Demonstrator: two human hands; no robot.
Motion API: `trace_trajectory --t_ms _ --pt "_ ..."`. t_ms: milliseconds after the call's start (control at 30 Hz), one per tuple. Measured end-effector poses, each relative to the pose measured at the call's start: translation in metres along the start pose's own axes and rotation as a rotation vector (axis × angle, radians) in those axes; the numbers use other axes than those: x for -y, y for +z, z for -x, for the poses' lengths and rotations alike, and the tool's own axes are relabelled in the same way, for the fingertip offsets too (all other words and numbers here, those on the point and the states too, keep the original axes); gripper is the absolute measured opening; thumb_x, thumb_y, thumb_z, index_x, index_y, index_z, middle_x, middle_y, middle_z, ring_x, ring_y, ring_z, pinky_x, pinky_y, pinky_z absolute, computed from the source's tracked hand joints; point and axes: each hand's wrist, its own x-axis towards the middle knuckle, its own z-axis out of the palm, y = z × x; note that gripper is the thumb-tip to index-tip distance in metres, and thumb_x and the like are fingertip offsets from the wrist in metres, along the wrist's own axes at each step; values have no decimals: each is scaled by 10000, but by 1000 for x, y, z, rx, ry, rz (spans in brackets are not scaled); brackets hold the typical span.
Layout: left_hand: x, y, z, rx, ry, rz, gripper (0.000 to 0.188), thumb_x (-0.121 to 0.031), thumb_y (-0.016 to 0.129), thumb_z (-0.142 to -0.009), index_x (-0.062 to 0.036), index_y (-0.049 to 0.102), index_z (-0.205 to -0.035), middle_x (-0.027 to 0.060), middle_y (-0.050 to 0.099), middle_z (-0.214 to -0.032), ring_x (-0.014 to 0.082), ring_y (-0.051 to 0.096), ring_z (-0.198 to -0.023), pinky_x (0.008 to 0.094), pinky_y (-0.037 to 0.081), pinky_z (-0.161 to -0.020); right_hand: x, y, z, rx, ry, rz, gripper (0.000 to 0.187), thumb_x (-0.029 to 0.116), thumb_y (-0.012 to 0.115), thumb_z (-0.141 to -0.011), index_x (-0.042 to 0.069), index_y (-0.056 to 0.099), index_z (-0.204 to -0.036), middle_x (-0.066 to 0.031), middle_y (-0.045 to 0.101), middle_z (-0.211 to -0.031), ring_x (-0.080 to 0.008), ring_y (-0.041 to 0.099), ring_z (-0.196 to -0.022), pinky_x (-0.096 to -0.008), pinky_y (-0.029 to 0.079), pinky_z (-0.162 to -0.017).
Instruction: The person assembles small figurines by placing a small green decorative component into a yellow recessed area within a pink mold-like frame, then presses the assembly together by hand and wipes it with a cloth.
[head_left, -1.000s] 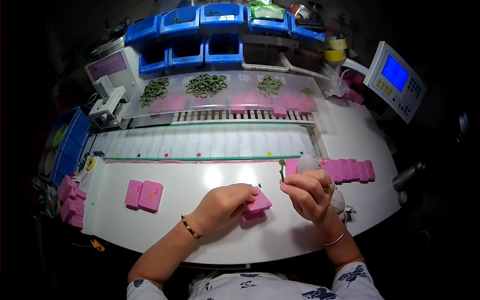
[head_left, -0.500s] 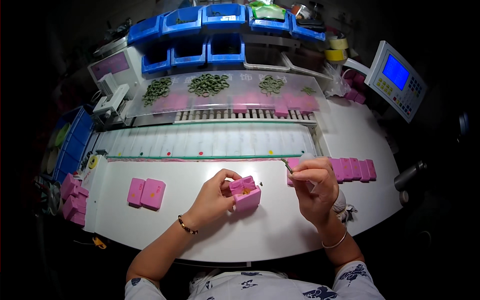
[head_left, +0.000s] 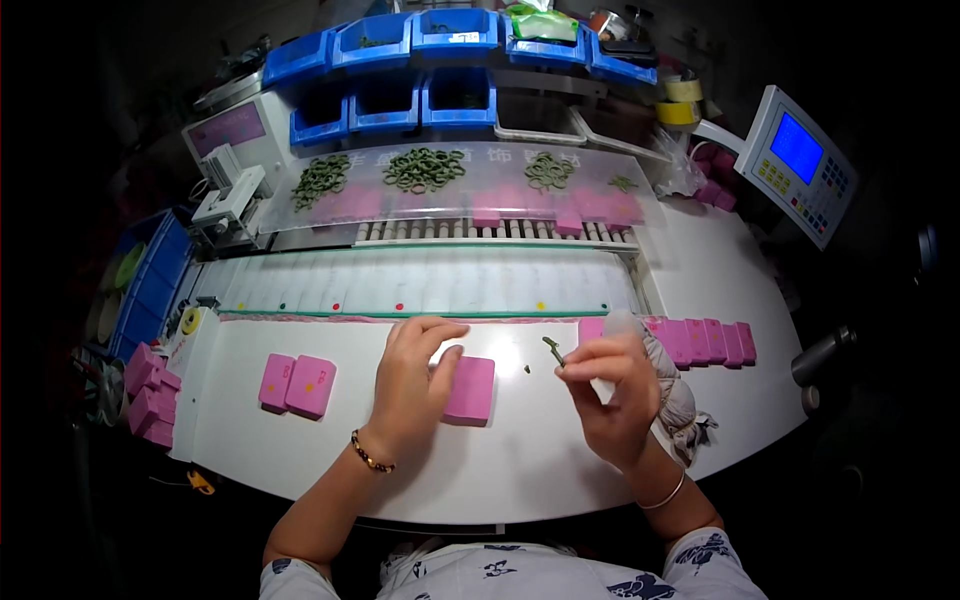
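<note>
A closed pink mold block (head_left: 470,392) lies on the white worktable. My left hand (head_left: 408,372) is beside its left edge, fingers stretched out and apart, with the thumb close to or touching the block. My right hand (head_left: 618,395) is raised over the table to the right, pinching a small green wax piece (head_left: 553,350) with a thin stem between thumb and fingertips. Between the block and that hand, a tiny dark green crumb (head_left: 527,369) rests on the table.
Two pink blocks (head_left: 312,387) lie at the left and a row of them (head_left: 698,343) at the right, by a greyish cloth bundle (head_left: 675,395). Green rings (head_left: 425,170) sit on a clear shelf under blue bins (head_left: 458,97). A control panel (head_left: 797,150) stands far right.
The pink mold block, held partly open in my left hand before, now lies closed on the table. My left hand has loosened. My right hand, still pinching the wax piece, has moved slightly left and lower.
</note>
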Motion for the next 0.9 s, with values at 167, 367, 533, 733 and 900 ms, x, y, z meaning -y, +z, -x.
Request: trace_trajectory --t_ms 167,367,533,733,900 --pt "-33 -3 2 433 -399 880 188 -131 600 -980 10 699 -1055 1 649 -960 42 536 -776 192 442 -658 3 -4 5 73 -256 174 247 -7 745 -700 79 677 -922 -19 676 -907 -174 603 -739 -281 467 -622" --pt "-43 3 2 462 -424 993 170 -129 607 -976 2 697 -1036 -3 646 -943 34 516 -764 185 436 -653 2 -1 14 118 -351 245 174 47 721 -690 69 701 -861 -10 679 -901 -148 602 -731 -269 438 -640" --pt "-35 18 10 407 -394 1001 109 -95 656 -937 -6 699 -982 14 668 -954 36 510 -750 188 435 -644 4 -2 19 129 -298 209 178 24 740 -671 73 695 -836 -13 683 -892 -152 607 -724 -276 441 -648" --pt "-32 25 15 203 -60 667 77 -55 681 -898 -21 712 -960 28 674 -938 54 541 -754 204 431 -620 4 4 33 113 590 -622 143 -42 717 -811 36 640 -903 -52 659 -907 -112 597 -803 -255 469 -715" --pt "-33 28 6 209 -40 614 79 -65 679 -894 -34 720 -954 15 673 -910 45 526 -708 202 417 -605 -4 -11 18 113 1094 -969 207 18 702 -860 38 600 -1040 -8 617 -917 -85 572 -848 -229 458 -793"
